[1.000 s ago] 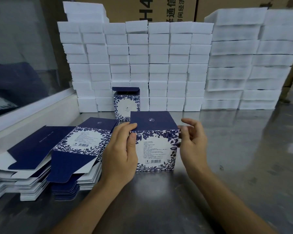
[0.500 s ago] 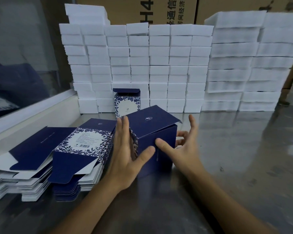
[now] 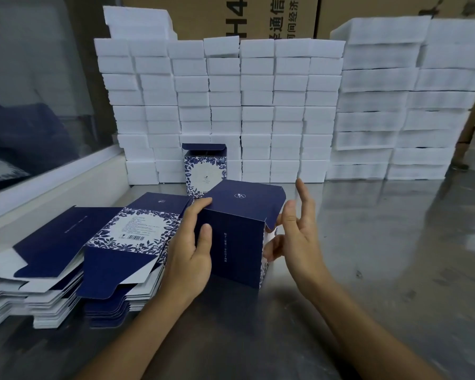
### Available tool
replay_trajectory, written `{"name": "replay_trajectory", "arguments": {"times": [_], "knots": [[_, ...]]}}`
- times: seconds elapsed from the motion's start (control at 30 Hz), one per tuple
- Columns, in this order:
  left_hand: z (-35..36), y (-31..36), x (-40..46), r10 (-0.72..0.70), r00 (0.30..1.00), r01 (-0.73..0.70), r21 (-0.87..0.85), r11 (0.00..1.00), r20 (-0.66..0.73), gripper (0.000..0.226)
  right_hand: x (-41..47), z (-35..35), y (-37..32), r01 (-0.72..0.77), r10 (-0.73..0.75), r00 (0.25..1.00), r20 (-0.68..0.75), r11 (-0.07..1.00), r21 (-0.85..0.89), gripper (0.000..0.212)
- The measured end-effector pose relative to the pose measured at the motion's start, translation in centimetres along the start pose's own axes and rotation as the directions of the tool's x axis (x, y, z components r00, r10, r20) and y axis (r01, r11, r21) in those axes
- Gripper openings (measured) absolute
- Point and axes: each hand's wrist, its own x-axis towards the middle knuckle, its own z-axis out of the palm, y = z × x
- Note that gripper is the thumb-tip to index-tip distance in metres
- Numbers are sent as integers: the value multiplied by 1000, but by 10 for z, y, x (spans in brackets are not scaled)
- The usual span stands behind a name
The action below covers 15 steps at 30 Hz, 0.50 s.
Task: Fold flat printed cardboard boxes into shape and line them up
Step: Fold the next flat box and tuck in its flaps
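Left hand [image 3: 188, 252] gripping box [image 3: 237, 231] near table [image 3: 381, 242] middle, thumb on navy side. Right hand [image 3: 296, 237] spread open beside box, lower fingers half hidden behind it. Side print too small to read. Since half a second ago: box turned, lid flap lower. Flat stack [image 3: 74, 256] at left edge.

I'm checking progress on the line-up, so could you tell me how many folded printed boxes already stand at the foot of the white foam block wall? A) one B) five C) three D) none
A: a single folded box stands upright against the white foam blocks, while the left hand grips the box being folded nearer the camera.
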Motion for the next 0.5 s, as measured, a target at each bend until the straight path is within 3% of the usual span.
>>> {"name": "replay_trajectory", "arguments": {"times": [0.13, 0.3, 0.4, 0.5], "knots": [[-1, 7, -1, 14, 1000, -12, -131, 991, 15, 32, 0, -2, -5, -40, 40, 999, -1, 999, 30, 49], [-1, 15, -1, 15, 998, 2, -256, 967, 63, 58, -2, -1, -3, 51, -51, 999, -4, 999, 2, 73], [-2, 15, -2, 35, 997, -16, -266, 964, 67, 68, 1, -5, -2, 173, -198, 975, -97, 959, -223, 75], [-1, 13, -4, 28, 995, -5, -232, 973, 97, 76, 4, -12, -6, 213, -271, 957, -101, 898, -385, 67]]}}
